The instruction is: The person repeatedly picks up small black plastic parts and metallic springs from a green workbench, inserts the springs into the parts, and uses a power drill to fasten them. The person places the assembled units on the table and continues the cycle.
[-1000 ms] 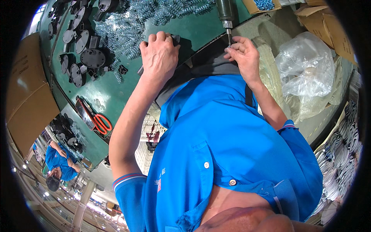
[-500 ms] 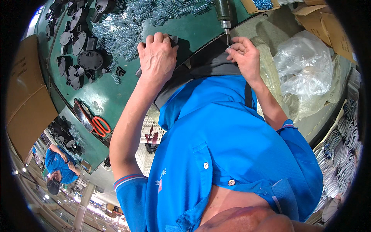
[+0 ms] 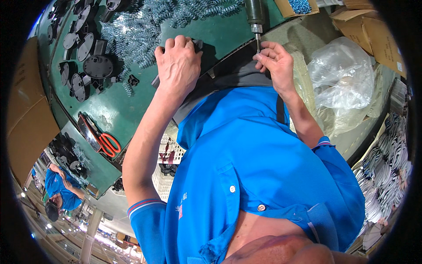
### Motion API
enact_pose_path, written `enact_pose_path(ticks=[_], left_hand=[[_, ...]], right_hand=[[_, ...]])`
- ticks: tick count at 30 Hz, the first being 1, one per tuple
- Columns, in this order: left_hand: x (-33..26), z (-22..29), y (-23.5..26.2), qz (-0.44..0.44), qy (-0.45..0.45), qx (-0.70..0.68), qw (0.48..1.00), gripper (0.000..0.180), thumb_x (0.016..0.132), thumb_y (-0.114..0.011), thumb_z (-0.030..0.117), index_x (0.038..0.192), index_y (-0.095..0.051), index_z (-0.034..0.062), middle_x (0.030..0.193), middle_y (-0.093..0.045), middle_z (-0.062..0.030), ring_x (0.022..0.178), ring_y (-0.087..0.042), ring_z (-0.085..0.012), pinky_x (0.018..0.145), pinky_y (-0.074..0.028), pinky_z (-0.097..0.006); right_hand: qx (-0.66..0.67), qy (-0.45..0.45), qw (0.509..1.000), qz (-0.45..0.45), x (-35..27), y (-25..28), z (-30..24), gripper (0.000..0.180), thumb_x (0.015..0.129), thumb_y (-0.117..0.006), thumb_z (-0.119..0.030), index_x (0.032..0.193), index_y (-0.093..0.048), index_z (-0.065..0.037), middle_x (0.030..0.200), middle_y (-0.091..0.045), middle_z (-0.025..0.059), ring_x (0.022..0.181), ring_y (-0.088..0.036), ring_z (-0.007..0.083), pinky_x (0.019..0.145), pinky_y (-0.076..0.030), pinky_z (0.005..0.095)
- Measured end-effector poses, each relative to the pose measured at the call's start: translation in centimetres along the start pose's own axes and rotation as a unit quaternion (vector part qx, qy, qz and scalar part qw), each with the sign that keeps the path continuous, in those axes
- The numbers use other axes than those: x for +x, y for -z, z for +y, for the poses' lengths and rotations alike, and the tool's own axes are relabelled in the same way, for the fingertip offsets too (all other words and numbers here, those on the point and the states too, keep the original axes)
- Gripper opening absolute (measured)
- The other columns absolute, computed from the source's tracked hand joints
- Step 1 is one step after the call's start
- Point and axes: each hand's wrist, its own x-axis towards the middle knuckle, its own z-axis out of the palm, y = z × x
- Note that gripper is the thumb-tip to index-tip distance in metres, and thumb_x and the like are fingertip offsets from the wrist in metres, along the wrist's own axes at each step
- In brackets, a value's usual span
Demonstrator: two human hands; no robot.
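The left hand is shown closed, palm down, over a dark part pressed to the green counter. The right hand is seen with fingertips pinched together at the bit tip of a hanging powered screwdriver, whose long axis runs vertically; what is pinched cannot be made out. The bit lies well right of the dark part, so the right hand is the nearer. A heap of coil springs and red-handled scissors are seen alongside
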Motion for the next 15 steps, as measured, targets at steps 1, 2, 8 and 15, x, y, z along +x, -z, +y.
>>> enact_pose_path(ticks=[1,2,8,15], left_hand=[[0.0,0.0,0.1,0.000,-0.001,0.003,1.000,0.033,0.083,-0.067,0.026,0.107,-0.066,0.0026,0.101,-0.058,-0.0103,0.100,-0.055,-0.0294,0.087,-0.041,-0.047],[0.0,0.0,0.2,0.000,-0.001,0.006,1.000,0.035,0.083,-0.068,0.026,0.109,-0.065,0.0026,0.102,-0.059,-0.0106,0.100,-0.056,-0.0301,0.086,-0.042,-0.046],[-0.1,0.2,0.5,-0.009,0.005,-0.004,1.000,0.037,0.082,-0.069,0.025,0.111,-0.064,0.0020,0.102,-0.059,-0.0111,0.101,-0.056,-0.0308,0.084,-0.043,-0.045],[-0.6,-0.4,0.0,0.043,0.015,-0.055,0.997,0.044,0.077,-0.071,0.021,0.117,-0.063,0.0030,0.104,-0.057,-0.0105,0.102,-0.054,-0.0293,0.089,-0.039,-0.044]], right_hand=[[0.016,0.000,1.000,-0.003,0.0,0.1,0.1,0.030,0.090,-0.063,-0.003,0.118,-0.053,0.004,0.089,-0.068,0.0106,0.068,-0.063,0.0116,0.057,-0.048,0.0214],[0.027,-0.004,1.000,-0.004,0.1,0.1,0.2,0.030,0.090,-0.063,-0.003,0.118,-0.053,0.004,0.089,-0.068,0.0107,0.069,-0.063,0.0117,0.057,-0.048,0.0215],[-0.011,-0.012,1.000,0.010,0.2,-0.3,-0.1,0.037,0.087,-0.067,-0.004,0.120,-0.053,0.005,0.091,-0.067,0.0109,0.071,-0.065,0.0123,0.056,-0.048,0.0214],[-0.531,0.208,0.814,0.108,6.3,-1.5,-7.6,0.075,0.081,-0.074,-0.047,0.129,-0.047,0.004,0.087,-0.069,0.0205,0.076,-0.070,0.0323,0.063,-0.055,0.0408]])
